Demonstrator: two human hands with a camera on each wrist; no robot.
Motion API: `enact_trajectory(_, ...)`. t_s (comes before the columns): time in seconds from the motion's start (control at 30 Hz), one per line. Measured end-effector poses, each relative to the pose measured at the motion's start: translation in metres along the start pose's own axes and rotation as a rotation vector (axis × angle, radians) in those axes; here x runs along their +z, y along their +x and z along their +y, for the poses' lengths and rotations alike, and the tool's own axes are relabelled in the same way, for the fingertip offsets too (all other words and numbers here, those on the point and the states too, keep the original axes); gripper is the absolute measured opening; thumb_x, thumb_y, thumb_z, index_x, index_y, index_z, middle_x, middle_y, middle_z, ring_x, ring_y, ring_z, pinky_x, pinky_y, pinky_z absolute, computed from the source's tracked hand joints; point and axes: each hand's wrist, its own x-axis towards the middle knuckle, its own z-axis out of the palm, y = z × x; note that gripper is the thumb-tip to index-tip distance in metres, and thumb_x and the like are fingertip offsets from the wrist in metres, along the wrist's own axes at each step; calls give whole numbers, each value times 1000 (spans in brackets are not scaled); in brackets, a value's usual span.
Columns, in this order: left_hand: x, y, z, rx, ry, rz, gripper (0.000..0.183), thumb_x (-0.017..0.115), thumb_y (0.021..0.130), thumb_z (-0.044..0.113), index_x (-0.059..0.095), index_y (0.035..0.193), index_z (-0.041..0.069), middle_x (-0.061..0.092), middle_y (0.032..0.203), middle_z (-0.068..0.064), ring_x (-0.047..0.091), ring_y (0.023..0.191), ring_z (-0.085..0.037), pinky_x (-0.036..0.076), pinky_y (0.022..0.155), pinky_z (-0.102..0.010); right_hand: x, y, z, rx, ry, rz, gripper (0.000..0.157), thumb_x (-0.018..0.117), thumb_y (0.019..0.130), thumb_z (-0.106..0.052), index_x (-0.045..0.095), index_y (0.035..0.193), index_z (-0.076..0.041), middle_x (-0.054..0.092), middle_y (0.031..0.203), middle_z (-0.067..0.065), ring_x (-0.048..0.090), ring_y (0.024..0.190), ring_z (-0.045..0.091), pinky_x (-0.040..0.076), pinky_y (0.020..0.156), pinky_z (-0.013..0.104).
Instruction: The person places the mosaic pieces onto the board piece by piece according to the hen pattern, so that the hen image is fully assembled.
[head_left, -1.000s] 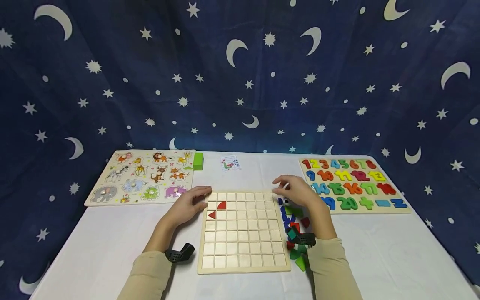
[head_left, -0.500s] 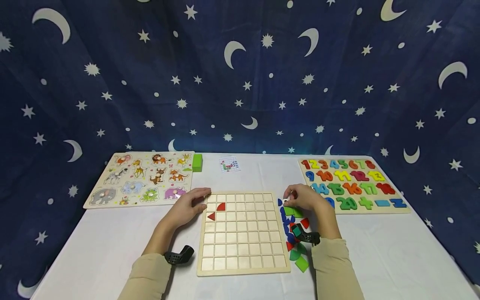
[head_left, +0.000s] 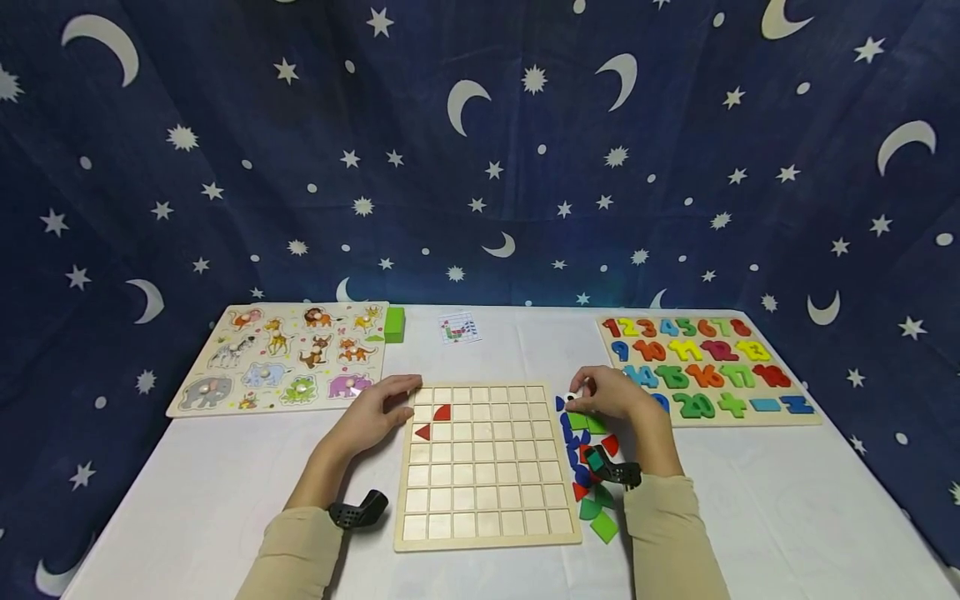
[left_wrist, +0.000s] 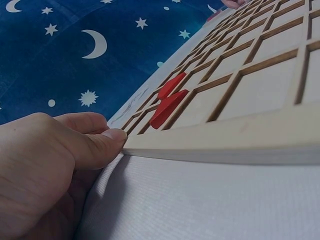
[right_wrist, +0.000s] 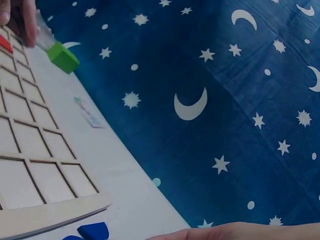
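Observation:
A wooden grid board (head_left: 487,475) lies in the middle of the table, with a red quarter-circle (head_left: 442,412) and a red triangle (head_left: 423,432) in its upper left cells. My left hand (head_left: 372,417) rests at the board's far left corner; in the left wrist view the thumb (left_wrist: 117,135) touches the frame. My right hand (head_left: 613,393) is just beyond the board's right edge, thumb and index finger pinching a white piece (head_left: 570,397) with a black dot. Under that hand lie green squares (head_left: 578,422) and blue pieces (head_left: 573,457). The right wrist view hides its fingertips.
At the left lies an animal peg puzzle (head_left: 281,358) with a green block (head_left: 394,325) at its far right corner. A small picture card (head_left: 459,327) lies behind the board. A number puzzle (head_left: 705,375) is at the right. Red and green pieces (head_left: 604,527) lie near the right wrist.
My right hand has moved right and down from above the board's far right corner to the white piece and taken it between its fingers. The left hand has stayed at the corner.

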Motion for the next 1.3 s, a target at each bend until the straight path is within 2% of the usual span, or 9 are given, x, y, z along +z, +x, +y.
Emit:
enact_trajectory(0.17,0,-1,0,5,-8,0,50,65,86,4,53,135,5,51,141,-11,41,135,-32,28,115,-51,2,2,1,-10,31,1,19,72,84,-20,64,99,-12,53,77,3,49,73,17,42,67,27)
enact_trajectory(0.3,0,0,0,16,-6,0,50,65,86,5,53,135,6,51,141,-11,42,135,-32,29,115,-51,2,4,5,-71,33,24,18,68,87,-13,67,105,-13,56,82,3,50,79,17,44,75,29)
enact_trajectory(0.5,0,0,2,10,-11,2,49,65,87,6,54,134,7,51,140,-10,42,135,-31,29,115,-50,1,5,9,-89,44,37,25,72,84,-18,66,108,-14,55,83,3,49,79,18,42,73,29)
enact_trajectory(0.8,0,-1,1,-8,-2,2,49,64,87,6,53,135,7,51,141,-9,41,136,-30,29,115,-50,7,9,10,-117,60,68,20,72,83,-18,68,102,-13,54,85,3,48,81,18,41,73,29)
enact_trajectory(1.07,0,-1,0,-1,-4,4,49,64,87,6,54,134,7,51,140,-10,41,135,-31,29,115,-50,13,12,7,-74,54,75,22,72,83,-18,65,102,-11,55,88,4,50,85,19,43,78,30)
enact_trajectory(1.17,1,-1,-1,-1,-5,3,49,64,87,6,54,134,7,51,141,-9,41,136,-31,29,115,-50,14,13,6,-48,54,90,21,72,83,-16,63,101,-13,55,87,3,50,85,18,43,78,29)
enact_trajectory(1.3,0,-2,-1,-11,-2,5,49,64,87,6,54,134,8,51,141,-9,41,136,-31,28,115,-50,15,14,7,-80,59,90,21,71,84,-14,60,102,-16,54,86,3,51,86,18,44,77,29)
